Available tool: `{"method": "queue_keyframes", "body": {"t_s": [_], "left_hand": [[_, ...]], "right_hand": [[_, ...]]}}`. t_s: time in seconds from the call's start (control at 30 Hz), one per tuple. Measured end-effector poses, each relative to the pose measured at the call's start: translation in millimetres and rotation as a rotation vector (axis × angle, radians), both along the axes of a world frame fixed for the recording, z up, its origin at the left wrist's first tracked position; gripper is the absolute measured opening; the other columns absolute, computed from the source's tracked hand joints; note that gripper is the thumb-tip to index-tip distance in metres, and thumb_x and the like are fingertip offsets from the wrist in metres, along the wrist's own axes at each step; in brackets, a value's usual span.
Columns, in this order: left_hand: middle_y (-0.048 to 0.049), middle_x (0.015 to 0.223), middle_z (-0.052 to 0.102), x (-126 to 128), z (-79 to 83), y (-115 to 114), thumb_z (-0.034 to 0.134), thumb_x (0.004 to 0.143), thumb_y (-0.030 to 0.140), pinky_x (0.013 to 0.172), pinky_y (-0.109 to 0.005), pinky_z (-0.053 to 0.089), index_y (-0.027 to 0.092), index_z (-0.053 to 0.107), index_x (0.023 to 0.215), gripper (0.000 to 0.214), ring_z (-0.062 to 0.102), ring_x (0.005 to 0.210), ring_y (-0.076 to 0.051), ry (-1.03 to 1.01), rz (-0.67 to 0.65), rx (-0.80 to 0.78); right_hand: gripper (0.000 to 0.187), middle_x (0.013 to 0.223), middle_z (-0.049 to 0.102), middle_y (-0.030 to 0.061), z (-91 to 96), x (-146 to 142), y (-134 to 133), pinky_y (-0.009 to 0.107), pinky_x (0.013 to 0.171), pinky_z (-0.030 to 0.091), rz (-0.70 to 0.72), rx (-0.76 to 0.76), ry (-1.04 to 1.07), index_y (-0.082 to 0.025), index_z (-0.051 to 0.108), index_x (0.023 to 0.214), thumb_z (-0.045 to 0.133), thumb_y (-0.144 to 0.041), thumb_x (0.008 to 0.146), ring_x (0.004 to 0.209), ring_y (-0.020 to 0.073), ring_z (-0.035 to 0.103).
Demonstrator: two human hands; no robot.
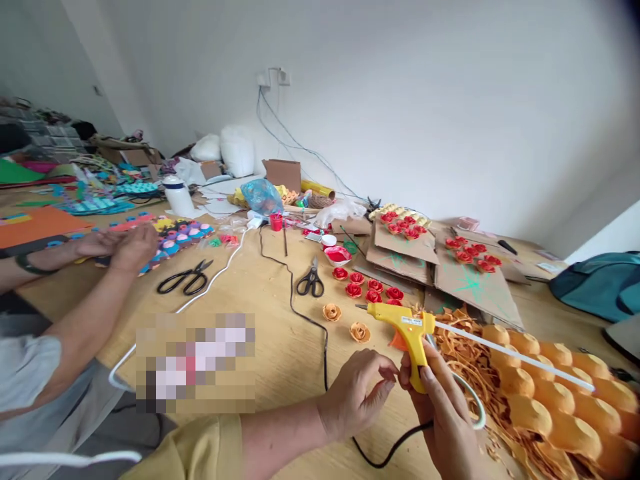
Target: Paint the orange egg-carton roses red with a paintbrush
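My right hand (447, 417) grips the handle of a yellow hot glue gun (407, 330), its nozzle pointing left and a long white glue stick (515, 357) jutting out behind. My left hand (357, 393) is beside the gun's handle, its fingertips pinched together near the trigger; what they hold is too small to make out. Two orange paper roses (345, 322) lie on the wooden table (270, 313) just beyond my hands. Red paper roses (367, 287) sit a little farther back.
An orange egg tray (555, 393) and orange scraps lie at the right. Two black scissors (311, 280) lie mid-table, with a black cable (300, 313) running toward me. Cardboard sheets (450, 267) carry more red roses. Another person's hands (123, 247) work at the left by colourful foam pieces.
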State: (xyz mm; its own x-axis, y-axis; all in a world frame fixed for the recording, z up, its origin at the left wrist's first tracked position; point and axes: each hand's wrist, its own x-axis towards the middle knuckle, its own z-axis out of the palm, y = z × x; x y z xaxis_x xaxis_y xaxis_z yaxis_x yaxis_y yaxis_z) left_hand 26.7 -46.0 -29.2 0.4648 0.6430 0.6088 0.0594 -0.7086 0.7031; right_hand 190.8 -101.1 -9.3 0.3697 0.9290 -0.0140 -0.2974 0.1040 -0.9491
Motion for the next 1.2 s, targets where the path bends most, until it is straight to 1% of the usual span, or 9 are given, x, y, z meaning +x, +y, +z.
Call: {"method": "queue_keyframes", "body": {"t_s": [0.17, 0.27, 0.4, 0.5, 0.63, 0.8, 0.9, 1.0, 1.2], "left_hand": [[-0.0103, 0.094, 0.079, 10.0, -4.9, 6.2, 0.054, 0.108, 0.031, 0.092, -0.034, 0.054, 0.015, 0.068, 0.101, 0.022, 0.072, 0.091, -0.021, 0.135, -0.031, -0.028], [-0.012, 0.098, 0.081, 13.6, -1.7, 7.8, 0.055, 0.107, 0.032, 0.093, -0.035, 0.055, 0.015, 0.07, 0.102, 0.023, 0.074, 0.093, -0.023, 0.074, -0.032, -0.099], [-0.0145, 0.115, 0.079, 13.4, 6.6, 5.9, 0.057, 0.106, 0.034, 0.098, -0.035, 0.058, 0.014, 0.069, 0.115, 0.026, 0.075, 0.104, -0.023, -0.082, -0.124, -0.271], [-0.0157, 0.123, 0.076, 12.3, 8.5, 5.0, 0.059, 0.104, 0.035, 0.096, -0.033, 0.058, 0.013, 0.068, 0.118, 0.028, 0.075, 0.105, -0.022, -0.145, -0.183, -0.378], [-0.0135, 0.109, 0.077, 12.7, 8.5, 3.5, 0.067, 0.099, 0.04, 0.088, -0.033, 0.058, 0.014, 0.067, 0.116, 0.031, 0.074, 0.094, -0.022, -0.14, -0.173, -0.45], [-0.0116, 0.111, 0.072, 13.4, 13.4, -3.3, 0.084, 0.085, 0.047, 0.075, -0.028, 0.057, 0.016, 0.062, 0.119, 0.05, 0.07, 0.084, -0.018, -0.204, -0.201, -0.601], [-0.0067, 0.104, 0.069, 12.8, 16.7, -7.4, 0.084, 0.086, 0.046, 0.062, -0.022, 0.051, 0.018, 0.059, 0.115, 0.048, 0.064, 0.071, -0.011, -0.25, -0.212, -0.703], [-0.0019, 0.095, 0.066, 11.7, 18.6, -8.9, 0.086, 0.084, 0.047, 0.055, -0.02, 0.049, 0.018, 0.056, 0.112, 0.049, 0.058, 0.062, -0.008, -0.322, -0.234, -0.827], [0.0012, 0.085, 0.063, 7.4, 21.9, -9.8, 0.093, 0.078, 0.046, 0.057, -0.018, 0.045, 0.015, 0.062, 0.112, 0.055, 0.053, 0.064, -0.008, -0.341, -0.181, -0.848]], "right_hand": [[0.053, 0.107, 0.077, 0.001, -1.7, -1.0, -2.6, 0.028, 0.088, 0.061, -0.067, 0.007, 0.005, -0.03, 0.072, 0.131, 0.083, -0.05, 0.084, 0.088, 0.0151, 0.069], [0.049, 0.115, 0.077, 0.0012, -0.6, -2.7, -0.1, 0.029, 0.096, 0.06, -0.106, -0.014, 0.008, -0.03, 0.074, 0.128, 0.083, -0.049, 0.084, 0.095, 0.016, 0.071], [0.043, 0.132, 0.076, 0.0039, -0.1, -9.6, 2.6, 0.033, 0.107, 0.056, -0.089, -0.012, 0.016, -0.034, 0.074, 0.129, 0.079, -0.048, 0.088, 0.124, 0.0222, 0.069], [0.043, 0.133, 0.076, 0.0043, -0.4, -15.3, 3.7, 0.035, 0.11, 0.055, -0.055, 0.003, 0.02, -0.032, 0.073, 0.131, 0.075, -0.048, 0.091, 0.128, 0.0233, 0.069], [0.045, 0.138, 0.074, 0.0054, -1.2, -20.3, 3.5, 0.033, 0.104, 0.059, -0.018, -0.008, 0.018, -0.032, 0.071, 0.134, 0.073, -0.05, 0.093, 0.126, 0.0233, 0.071], [0.051, 0.146, 0.07, 0.0039, -8.9, -23.0, 3.2, 0.036, 0.093, 0.064, -0.046, -0.047, 0.052, -0.038, 0.068, 0.139, 0.076, -0.05, 0.09, 0.122, 0.0249, 0.072], [0.052, 0.143, 0.072, 0.0048, -13.8, -25.1, 2.8, 0.035, 0.084, 0.065, -0.052, -0.043, 0.066, -0.038, 0.069, 0.135, 0.08, -0.051, 0.086, 0.114, 0.025, 0.075], [0.054, 0.138, 0.074, 0.0047, -16.1, -28.4, 2.6, 0.031, 0.071, 0.064, 0.028, -0.072, 0.11, -0.036, 0.069, 0.134, 0.082, -0.052, 0.085, 0.105, 0.0243, 0.078], [0.055, 0.144, 0.071, 0.0018, -16.7, -37.1, 4.0, 0.035, 0.101, 0.062, -0.005, -0.075, 0.174, -0.036, 0.071, 0.13, 0.084, -0.055, 0.081, 0.129, 0.0243, 0.07]]}}
